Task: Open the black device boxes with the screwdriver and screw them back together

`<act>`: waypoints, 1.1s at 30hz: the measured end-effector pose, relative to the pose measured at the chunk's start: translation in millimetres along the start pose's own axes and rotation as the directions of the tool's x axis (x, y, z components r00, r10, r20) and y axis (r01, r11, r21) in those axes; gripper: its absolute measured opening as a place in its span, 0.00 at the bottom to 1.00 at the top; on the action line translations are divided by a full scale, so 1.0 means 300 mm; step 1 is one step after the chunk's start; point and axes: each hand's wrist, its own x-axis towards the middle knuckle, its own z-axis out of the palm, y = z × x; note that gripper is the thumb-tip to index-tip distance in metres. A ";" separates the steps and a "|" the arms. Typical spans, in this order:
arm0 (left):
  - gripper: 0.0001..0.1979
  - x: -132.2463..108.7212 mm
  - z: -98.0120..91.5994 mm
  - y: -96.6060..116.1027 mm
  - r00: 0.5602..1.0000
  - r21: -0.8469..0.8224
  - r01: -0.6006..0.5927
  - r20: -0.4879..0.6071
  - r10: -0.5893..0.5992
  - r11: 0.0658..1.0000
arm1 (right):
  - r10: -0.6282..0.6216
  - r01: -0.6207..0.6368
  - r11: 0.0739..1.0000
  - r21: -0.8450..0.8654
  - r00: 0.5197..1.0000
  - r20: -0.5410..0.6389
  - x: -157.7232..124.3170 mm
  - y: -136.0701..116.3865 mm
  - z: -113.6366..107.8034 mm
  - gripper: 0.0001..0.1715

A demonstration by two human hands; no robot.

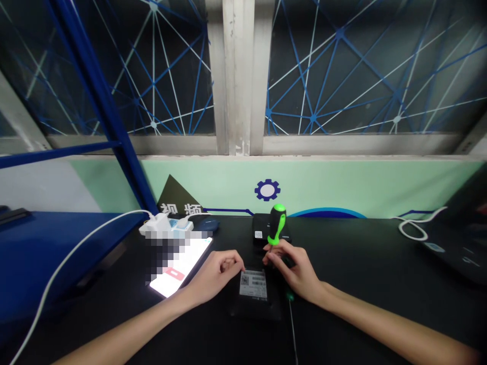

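Note:
A screwdriver [277,223] with a black and bright green handle stands nearly upright, slightly tilted. The fingers of my right hand [294,266] are closed around its shaft, below the handle; its tip is hidden. Below and between my hands lies a flat black device [254,310] with a white printed label [253,285] on its upper face. My left hand [224,268] has curled fingers, and its fingertips pinch at the device's far left edge, by the label's corner.
Left of my left hand lies a lit phone [180,268], partly pixelated. Behind it are a white power strip with plugs [163,225] and a dark mouse-like object [209,225]. A black box [262,228] stands behind the screwdriver. A thin cable [292,329] runs by my right wrist; a white cable [413,230] lies far right.

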 end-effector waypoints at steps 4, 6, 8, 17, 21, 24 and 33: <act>0.19 0.002 0.000 -0.003 1.000 0.002 0.003 0.007 -0.003 1.000 | 0.031 -0.030 0.999 0.026 0.999 -0.017 0.000 0.005 0.002 0.06; 0.19 0.003 0.000 -0.003 1.000 0.010 0.008 0.005 -0.008 1.000 | 0.037 -0.036 0.999 0.034 0.999 -0.018 0.000 0.004 0.000 0.06; 0.19 0.002 0.000 -0.002 1.000 0.019 0.007 -0.007 -0.007 1.000 | 0.027 -0.027 0.999 0.031 1.000 -0.008 -0.002 0.001 -0.002 0.07; 0.13 -0.003 0.007 -0.009 0.995 0.148 -0.044 -0.082 0.057 0.988 | -0.019 0.021 0.997 -0.075 0.999 0.026 -0.001 -0.003 -0.009 0.10; 0.12 -0.006 0.006 -0.017 0.991 0.361 -0.075 -0.078 0.110 0.929 | -0.012 0.012 0.997 -0.079 1.000 0.007 0.004 0.004 -0.006 0.09; 0.13 -0.008 0.008 -0.027 0.992 0.432 -0.075 -0.060 0.112 0.899 | 0.000 0.000 0.997 -0.071 1.000 -0.009 0.006 0.009 -0.004 0.09; 0.13 -0.007 0.012 -0.028 0.991 0.492 -0.074 -0.060 0.118 0.868 | 0.017 -0.020 0.996 -0.087 0.999 -0.034 0.012 0.005 0.000 0.13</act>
